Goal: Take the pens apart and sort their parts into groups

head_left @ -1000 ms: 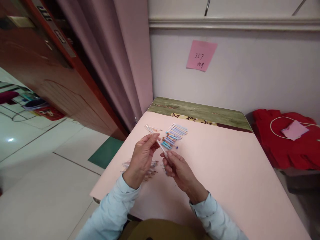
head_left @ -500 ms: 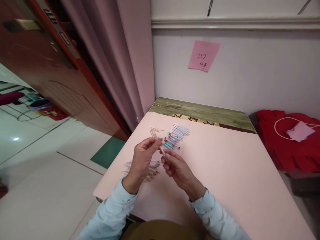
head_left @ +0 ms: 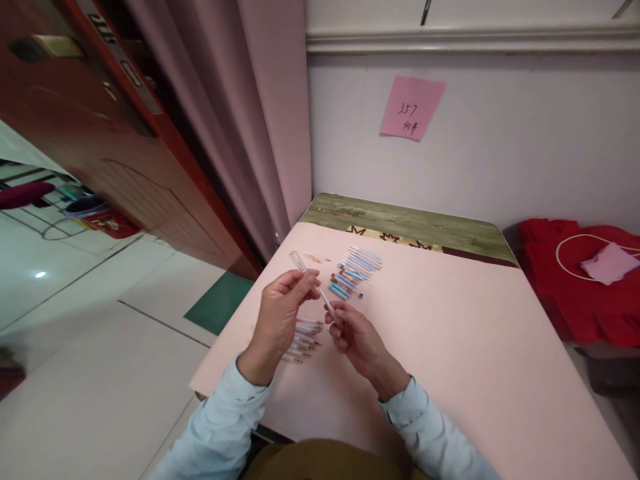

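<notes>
My left hand (head_left: 280, 310) pinches a narrow, clear piece with printed marks (head_left: 297, 261) that sticks out beyond the fingertips; it looks like a pen barrel or cap. In my right hand (head_left: 357, 337) is a slim white pen (head_left: 329, 304), its far end pointing at the left fingertips. Whether the two pieces touch is hidden by the fingers. Beyond the hands lies a row of blue and light pens (head_left: 361, 261), with short blue and brown pieces (head_left: 341, 288) nearer. Several white pens (head_left: 305, 341) lie partly behind my left wrist.
A pale pink sheet covers the table (head_left: 440, 347). A small blue cap-like piece (head_left: 361, 295) and a thin stick (head_left: 317, 257) lie on it. Red cloth (head_left: 555, 287) is at the right, a wooden door (head_left: 150, 180) and curtain (head_left: 270, 113) at the left.
My left hand has shifted slightly left, away from my right, showing more of the white pen between them. The clear piece has moved left with it. The view has shifted a little.
</notes>
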Demonstrator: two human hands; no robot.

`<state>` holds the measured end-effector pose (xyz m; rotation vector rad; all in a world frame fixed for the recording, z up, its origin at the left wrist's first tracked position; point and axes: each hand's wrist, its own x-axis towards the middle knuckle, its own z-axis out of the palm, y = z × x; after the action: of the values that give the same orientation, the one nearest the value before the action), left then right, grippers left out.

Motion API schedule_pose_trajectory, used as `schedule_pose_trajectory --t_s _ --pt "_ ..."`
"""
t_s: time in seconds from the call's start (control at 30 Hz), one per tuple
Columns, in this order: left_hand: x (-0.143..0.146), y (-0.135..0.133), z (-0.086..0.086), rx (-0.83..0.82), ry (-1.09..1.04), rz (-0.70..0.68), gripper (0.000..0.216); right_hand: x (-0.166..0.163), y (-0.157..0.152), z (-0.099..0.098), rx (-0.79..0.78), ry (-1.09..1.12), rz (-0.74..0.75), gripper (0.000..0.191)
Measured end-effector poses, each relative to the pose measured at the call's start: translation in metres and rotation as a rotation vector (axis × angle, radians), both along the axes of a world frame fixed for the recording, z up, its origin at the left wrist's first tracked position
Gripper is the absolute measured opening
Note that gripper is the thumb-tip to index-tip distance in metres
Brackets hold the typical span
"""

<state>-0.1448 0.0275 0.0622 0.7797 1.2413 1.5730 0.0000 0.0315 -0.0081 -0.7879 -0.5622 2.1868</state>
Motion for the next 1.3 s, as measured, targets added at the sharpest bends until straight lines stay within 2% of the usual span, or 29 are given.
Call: schedule_pose_trajectory --t_s 0.1,0.17,0.3,0.4,0.47,0.5,0.57,0.67,0.73,0.93,1.07,1.3 --pt "0.003 -0.002 -0.002 -0.033 0.032 -0.089 0.022 -0.002 -0.001 0.0 0.006 -0.004 0.018 0.028" --pt "-0.001 -0.002 -0.003 -0.041 0.04 -0.102 0.023 -0.002 -0.002 0.0 0.02 -0.021 0.033 0.029" --pt "-0.021 0.005 -0.011 -0.013 0.007 0.01 0.03 0.001 0.014 -0.003 0.078 -0.082 0.038 0.029" --pt "-0.04 0.019 -0.027 -0.031 -0.012 0.058 0.037 -0.001 0.054 -0.005 0.235 -0.203 -0.014 0.029" --pt "-0.051 0.034 -0.042 -0.107 -0.013 0.02 0.034 -0.008 0.093 -0.007 0.412 -0.369 -0.031 0.031" --pt "-0.056 0.042 -0.049 -0.17 -0.012 -0.009 0.032 -0.013 0.114 -0.008 0.499 -0.503 -0.029 0.029" --pt "-0.062 0.06 -0.064 -0.3 -0.016 -0.029 0.027 -0.028 0.155 -0.013 0.693 -0.921 -0.011 0.027" --pt "-0.064 0.086 -0.083 -0.473 -0.001 0.035 0.025 -0.052 0.202 -0.026 0.759 -1.114 -0.006 0.024" --pt "-0.062 0.102 -0.094 -0.533 0.02 0.073 0.024 -0.066 0.219 -0.035 0.775 -1.203 0.013 0.022" --pt "-0.054 0.131 -0.116 -0.67 0.067 0.11 0.008 -0.085 0.224 -0.053 0.843 -1.409 0.111 0.021" --pt "-0.052 0.138 -0.119 -0.718 0.086 0.093 0.003 -0.083 0.218 -0.056 0.904 -1.451 0.157 0.023" --pt "-0.043 0.144 -0.123 -0.698 0.057 0.122 0.01 -0.084 0.22 -0.059 0.942 -1.472 0.194 0.025"
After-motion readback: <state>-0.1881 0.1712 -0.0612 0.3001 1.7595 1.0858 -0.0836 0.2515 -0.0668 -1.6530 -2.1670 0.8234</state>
